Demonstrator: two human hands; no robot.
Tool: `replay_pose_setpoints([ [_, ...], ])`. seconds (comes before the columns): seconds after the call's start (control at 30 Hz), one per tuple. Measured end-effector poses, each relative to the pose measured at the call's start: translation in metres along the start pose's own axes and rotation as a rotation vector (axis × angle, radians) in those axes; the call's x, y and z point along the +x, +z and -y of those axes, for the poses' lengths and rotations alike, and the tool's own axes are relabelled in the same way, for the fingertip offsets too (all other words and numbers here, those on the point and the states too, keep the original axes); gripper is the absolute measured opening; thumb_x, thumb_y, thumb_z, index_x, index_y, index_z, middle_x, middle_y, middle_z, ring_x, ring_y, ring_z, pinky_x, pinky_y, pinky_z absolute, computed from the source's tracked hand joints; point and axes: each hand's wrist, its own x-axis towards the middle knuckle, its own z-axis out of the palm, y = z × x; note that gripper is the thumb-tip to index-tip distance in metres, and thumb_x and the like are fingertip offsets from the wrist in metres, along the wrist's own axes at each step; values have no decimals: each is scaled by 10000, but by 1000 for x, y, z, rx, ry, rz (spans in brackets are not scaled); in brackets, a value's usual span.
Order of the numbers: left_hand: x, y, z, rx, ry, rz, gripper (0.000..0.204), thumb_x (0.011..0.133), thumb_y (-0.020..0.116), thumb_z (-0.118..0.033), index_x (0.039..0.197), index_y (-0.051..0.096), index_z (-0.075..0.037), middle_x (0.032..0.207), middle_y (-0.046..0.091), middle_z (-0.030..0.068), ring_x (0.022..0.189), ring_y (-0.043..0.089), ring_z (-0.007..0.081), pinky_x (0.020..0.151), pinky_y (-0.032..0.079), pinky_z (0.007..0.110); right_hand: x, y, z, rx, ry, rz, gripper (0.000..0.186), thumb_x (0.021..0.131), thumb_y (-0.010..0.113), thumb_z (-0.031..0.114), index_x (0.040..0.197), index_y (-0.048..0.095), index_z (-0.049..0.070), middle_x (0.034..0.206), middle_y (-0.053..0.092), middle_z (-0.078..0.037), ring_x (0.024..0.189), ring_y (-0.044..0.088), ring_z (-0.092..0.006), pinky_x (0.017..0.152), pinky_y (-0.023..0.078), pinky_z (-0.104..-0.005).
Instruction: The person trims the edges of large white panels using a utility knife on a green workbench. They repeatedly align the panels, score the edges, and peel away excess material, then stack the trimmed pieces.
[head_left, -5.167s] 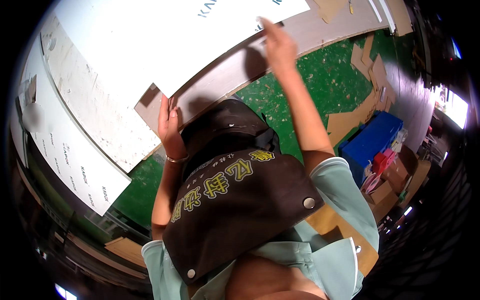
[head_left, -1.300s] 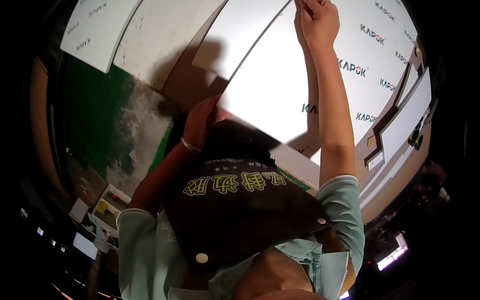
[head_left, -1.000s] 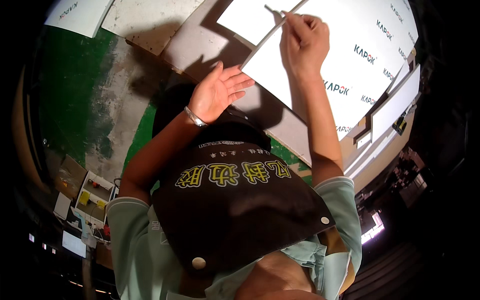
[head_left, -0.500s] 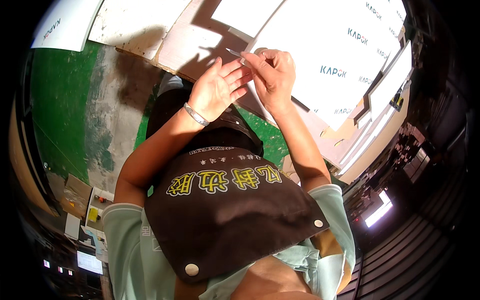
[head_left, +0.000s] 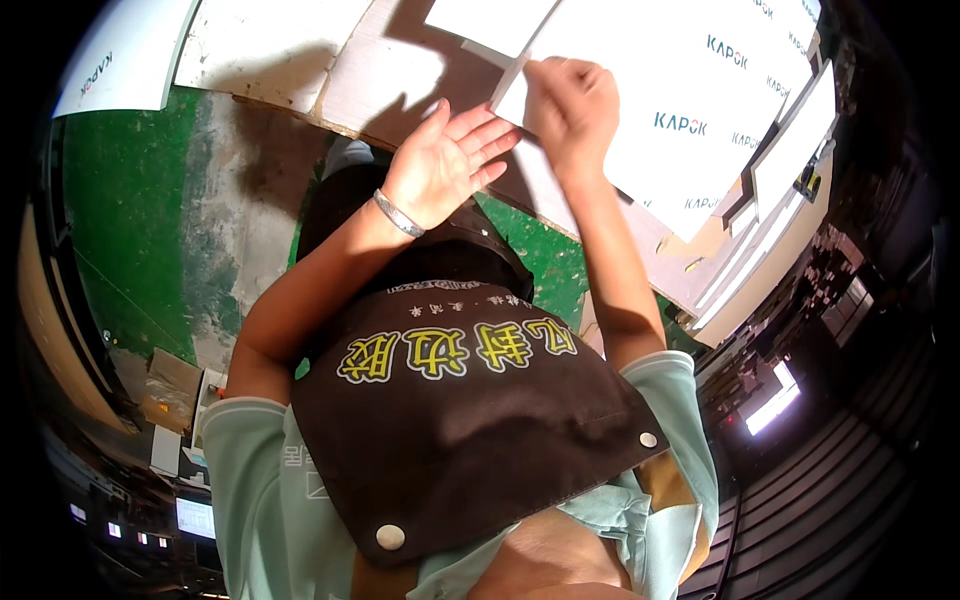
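1. a brown box [head_left: 172,385] sat lower left, contents unclear.
2. the white board [head_left: 635,75] lay ahead, one corner toward the left hand [head_left: 437,168], long axis unclear.
3. that hand spread palm-up; the blurred right hand [head_left: 577,112] curled over the board, grip unclear.

Left hand [head_left: 435,168] flat, palm up, right hand [head_left: 576,118] curled, blurred

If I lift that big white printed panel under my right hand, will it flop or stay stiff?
The white panel will probably stay stiff: its corner near your left hand shows no visible droop. It's broad but thin-edged, so it may be awkward to balance from one corner. Its smooth-looking face could be slippery.
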Motion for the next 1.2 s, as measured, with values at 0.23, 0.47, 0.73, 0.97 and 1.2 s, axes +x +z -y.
replay_pose_setpoints([
  [0.23,-8,1,2,43,-49,9,604,1014,305,-547,1346,471,-71,1345,523,100,1293,441,237,1061,348,428,-38,-4,28,-108,-92,11,254,641,720,72,885,753,136,759,563,8,665,552,-184,540,399,-340],
  [0.47,-19,-12,3,47,-103,3,546,1013,347,-527,1277,524,-83,1348,546,109,1292,473,254,1049,366,407,-12,-6,13,-41,-63,25,199,678,693,-5,834,736,111,610,527,-18,528,509,-200,466,368,-339],
  [0.73,-6,-24,-8,2,-145,170,473,1024,376,-474,1175,645,-115,1239,636,104,1260,516,266,1032,404,424,-37,0,30,-17,-78,71,75,735,699,61,768,691,128,535,495,-41,451,491,-234,409,359,-335],
  [0.97,57,-4,-67,57,-175,242,454,995,459,-475,1107,631,-70,1106,672,108,1133,599,274,984,447,422,8,2,2,-45,14,42,149,719,708,56,853,718,121,613,512,-32,521,527,-226,448,376,-364],
  [1.2,7,-20,-19,1173,292,-14,266,916,663,-280,967,637,-20,783,599,-13,697,518,52,632,464,259,33,2,-14,-193,-41,-125,66,776,726,49,792,708,111,646,543,-45,590,500,-235,525,380,-371],
])
